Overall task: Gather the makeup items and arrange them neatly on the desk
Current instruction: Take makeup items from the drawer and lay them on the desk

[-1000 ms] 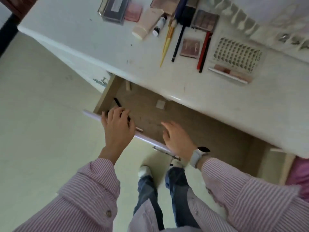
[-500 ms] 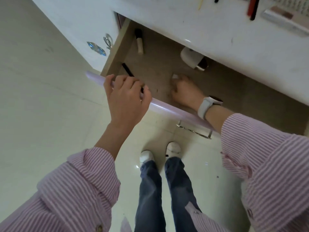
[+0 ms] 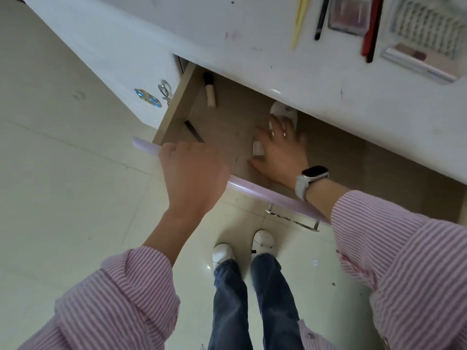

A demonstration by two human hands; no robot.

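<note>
Below the white desk (image 3: 328, 79) a wooden drawer (image 3: 227, 122) stands pulled out. My left hand (image 3: 194, 168) grips its lilac front edge (image 3: 265, 195). My right hand (image 3: 280, 150) is inside the drawer, its spread fingers touching a white round jar (image 3: 283, 111) under the desk's edge. A small white square piece (image 3: 258, 149) sits between its thumb and forefinger; I cannot tell whether it is pinched. A short brush (image 3: 209, 93) and a black pencil (image 3: 193, 130) lie at the drawer's left. On the desk lie a yellow brush (image 3: 300, 18), a black pencil (image 3: 321, 18), a blush palette (image 3: 350, 15), red pencils (image 3: 370, 29) and a nail-tip sheet (image 3: 427, 31).
A silver-edged palette (image 3: 417, 61) lies near the desk's front edge. The drawer's metal handle (image 3: 293, 219) hangs over my feet (image 3: 242, 246). To the left a shut white drawer carries a blue knob (image 3: 147, 97). Pale tiled floor (image 3: 63, 185) spreads out to the left.
My right hand has moved further into the drawer, from the small white piece up to the white jar. My left hand stays on the drawer's front. The view has tilted up a little.
</note>
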